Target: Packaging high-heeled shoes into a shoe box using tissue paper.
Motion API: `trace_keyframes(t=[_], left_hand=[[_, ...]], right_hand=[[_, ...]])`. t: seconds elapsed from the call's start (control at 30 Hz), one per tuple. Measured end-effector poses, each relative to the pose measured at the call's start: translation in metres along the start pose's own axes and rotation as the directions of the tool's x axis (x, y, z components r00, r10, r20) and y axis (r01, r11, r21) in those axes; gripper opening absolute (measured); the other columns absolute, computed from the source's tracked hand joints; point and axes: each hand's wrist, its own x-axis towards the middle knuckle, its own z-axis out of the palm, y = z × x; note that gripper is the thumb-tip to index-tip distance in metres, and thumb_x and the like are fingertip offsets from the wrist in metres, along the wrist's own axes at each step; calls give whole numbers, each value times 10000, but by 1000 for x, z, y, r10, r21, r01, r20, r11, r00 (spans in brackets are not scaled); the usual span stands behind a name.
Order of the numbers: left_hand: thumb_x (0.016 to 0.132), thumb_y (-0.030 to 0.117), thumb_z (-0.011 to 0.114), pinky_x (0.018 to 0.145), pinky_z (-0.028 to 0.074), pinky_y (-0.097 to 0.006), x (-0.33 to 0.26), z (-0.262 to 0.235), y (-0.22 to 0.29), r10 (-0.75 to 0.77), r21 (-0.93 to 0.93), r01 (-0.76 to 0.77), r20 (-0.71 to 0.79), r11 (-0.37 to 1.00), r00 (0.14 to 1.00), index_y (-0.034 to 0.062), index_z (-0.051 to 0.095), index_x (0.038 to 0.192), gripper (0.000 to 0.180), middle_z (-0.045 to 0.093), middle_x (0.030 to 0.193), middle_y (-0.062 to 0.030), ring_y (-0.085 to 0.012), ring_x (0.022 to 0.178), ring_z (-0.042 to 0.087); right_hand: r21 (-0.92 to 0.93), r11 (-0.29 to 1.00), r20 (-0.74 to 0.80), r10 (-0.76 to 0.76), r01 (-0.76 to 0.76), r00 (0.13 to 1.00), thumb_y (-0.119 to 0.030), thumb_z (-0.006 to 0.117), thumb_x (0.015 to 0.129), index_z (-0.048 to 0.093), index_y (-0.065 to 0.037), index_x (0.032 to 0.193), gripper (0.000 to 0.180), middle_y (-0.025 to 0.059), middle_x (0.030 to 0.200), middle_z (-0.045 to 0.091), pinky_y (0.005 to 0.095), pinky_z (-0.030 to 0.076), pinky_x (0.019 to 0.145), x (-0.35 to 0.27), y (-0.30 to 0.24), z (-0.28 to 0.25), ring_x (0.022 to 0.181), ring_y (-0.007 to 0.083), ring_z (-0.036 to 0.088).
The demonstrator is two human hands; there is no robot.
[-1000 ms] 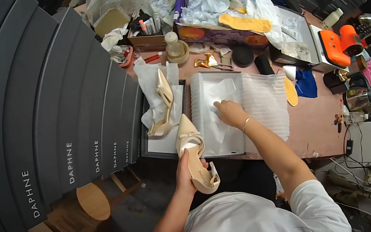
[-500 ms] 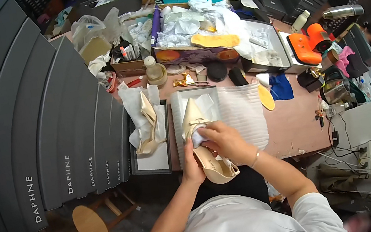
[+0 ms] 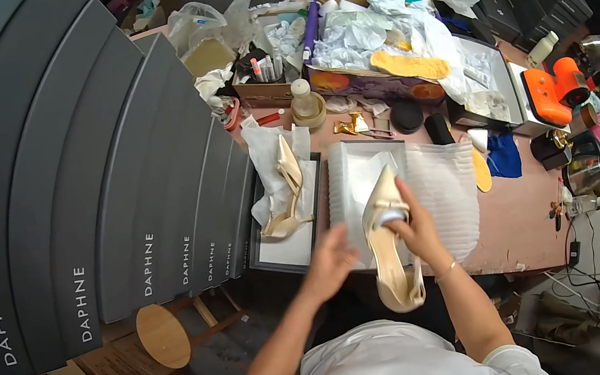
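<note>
A cream pointed-toe heeled shoe (image 3: 393, 267) hangs over the table's front edge, toe pointing away from me. My right hand (image 3: 421, 229) grips it near the vamp, with the thumb at the opening, where some white stuffing shows inside. Off to its left, my left hand (image 3: 331, 261) is empty, slightly blurred, its fingers apart and not touching the shoe. The matching shoe (image 3: 289, 189) lies on its side on white tissue in an open grey shoebox (image 3: 292, 257) at the left. Behind the held shoe is a white ribbed foam sheet (image 3: 447, 202) spread over a box part (image 3: 369, 145).
Stacked grey shoeboxes (image 3: 145, 174) wall off the left side. At the back stands a carton heaped with crumpled tissue (image 3: 361, 32). A glue jar (image 3: 306, 106), a round black tin (image 3: 407, 117), a blue cloth (image 3: 503, 155) and an orange tool (image 3: 556, 94) sit around the pink table (image 3: 504, 252).
My left hand has let go of the shoe and moved away leftward. My right hand now holds the shoe alone, more upright. The whole view has shifted, with the scene sliding right.
</note>
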Motion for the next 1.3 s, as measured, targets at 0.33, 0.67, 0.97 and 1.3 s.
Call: trace_keyframes(t=[0.33,0.67,0.97,1.3], left_hand=[[818,68,591,961,417,-392,62,-83,30,-96,692,-27,139,721,986,32,560,1229,414,645,1008,-165,-353,1046,567],[734,207,707,1075,202,-570,108,-139,-46,87,995,-88,91,-40,992,119,499,1300,609,470,1359,-65,-311,1209,427],[717,239,728,1012,273,-544,118,-84,-26,292,930,-271,338,-249,895,132,578,1211,528,401,1413,-72,-274,1246,397],[726,13,689,1031,368,-423,76,-87,-56,472,820,-69,-256,568,843,13,482,1284,595,363,1410,-220,-429,1224,413]], right_hand=[[-828,238,465,-217,508,858,-144,525,846,503,-100,1256,412,159,1367,424,473,349,1045,48,51,5,1264,349,411],[-657,237,682,-217,716,698,-142,487,859,512,-158,1268,410,139,1150,515,438,332,1057,38,85,21,1101,315,511],[-706,312,624,-150,636,767,-122,480,864,500,-190,1294,436,141,1127,520,428,339,1034,34,89,29,1096,325,507],[-662,381,616,-214,646,758,-90,488,861,486,-201,1326,478,153,1142,525,432,339,1022,38,102,24,1141,315,492]])
